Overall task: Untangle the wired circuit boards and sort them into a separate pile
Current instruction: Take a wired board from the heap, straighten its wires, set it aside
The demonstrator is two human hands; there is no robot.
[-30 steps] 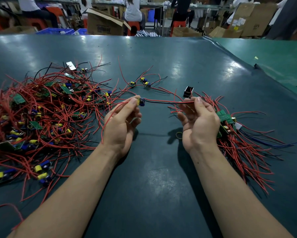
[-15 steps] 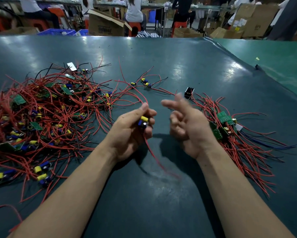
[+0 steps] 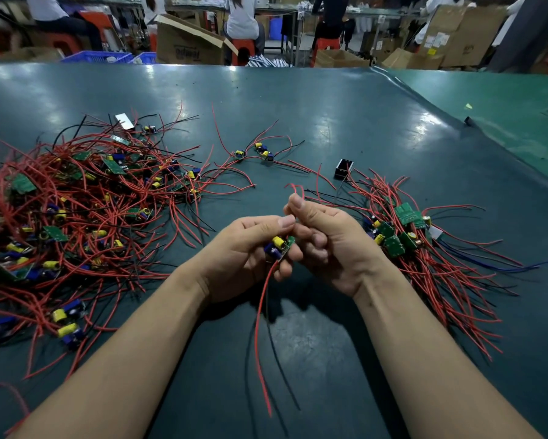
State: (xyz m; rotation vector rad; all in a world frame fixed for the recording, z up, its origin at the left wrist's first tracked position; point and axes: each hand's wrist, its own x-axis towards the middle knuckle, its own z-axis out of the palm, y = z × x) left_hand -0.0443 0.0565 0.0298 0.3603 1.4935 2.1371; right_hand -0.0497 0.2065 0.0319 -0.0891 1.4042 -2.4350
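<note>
Both forearms reach toward 12 o'clock, the hands touching; the left hand (image 3: 250,248) and the right hand (image 3: 326,239) have curled, pinching fingers.

Cardboard boxes (image 3: 190,42) beyond green table (image 3: 298,115)

The bench (image 3: 298,122) wears a glossy, smooth teal mat; far cartons (image 3: 184,42) are matt brown cardboard; wires (image 3: 76,198) look plastic-sheathed.

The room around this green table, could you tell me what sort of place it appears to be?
Probably an electronics assembly workshop. A tangled heap of wired circuit boards covers the green table, cardboard boxes stand behind it, and other seated workers sit at benches.
</note>
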